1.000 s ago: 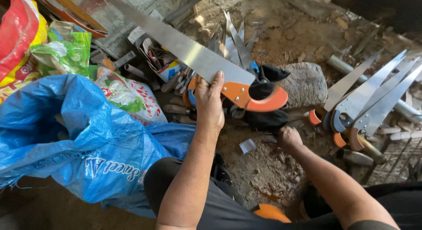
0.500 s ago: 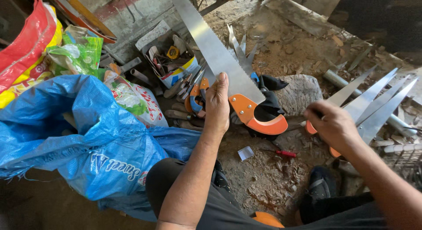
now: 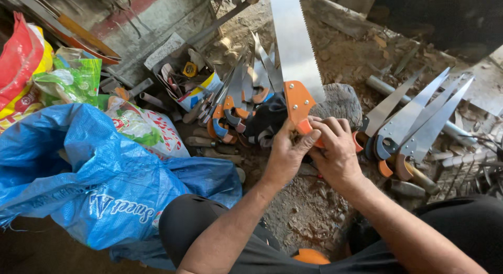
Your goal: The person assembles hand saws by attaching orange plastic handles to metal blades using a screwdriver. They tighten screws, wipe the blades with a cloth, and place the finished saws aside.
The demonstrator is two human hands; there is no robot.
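Note:
I hold a hand saw (image 3: 293, 48) with a long steel blade and an orange handle (image 3: 297, 103). The blade points up and away from me, teeth on its right edge. My left hand (image 3: 285, 153) grips the handle from the left. From the right, my right hand (image 3: 335, 148) closes over the same handle, fingers wrapped on its lower part. Both hands touch each other above the dirt floor, just in front of a grey stone (image 3: 340, 101).
Several finished saws lie in a pile (image 3: 236, 101) behind my hands and another row (image 3: 414, 127) at the right. A small box of tools (image 3: 188, 80) stands at the back. A big blue sack (image 3: 94, 185) and coloured bags (image 3: 68, 80) fill the left.
The saw has swung from lying slanted to the left to pointing nearly straight up. My right hand rose from the ground and took hold of the handle beside my left hand.

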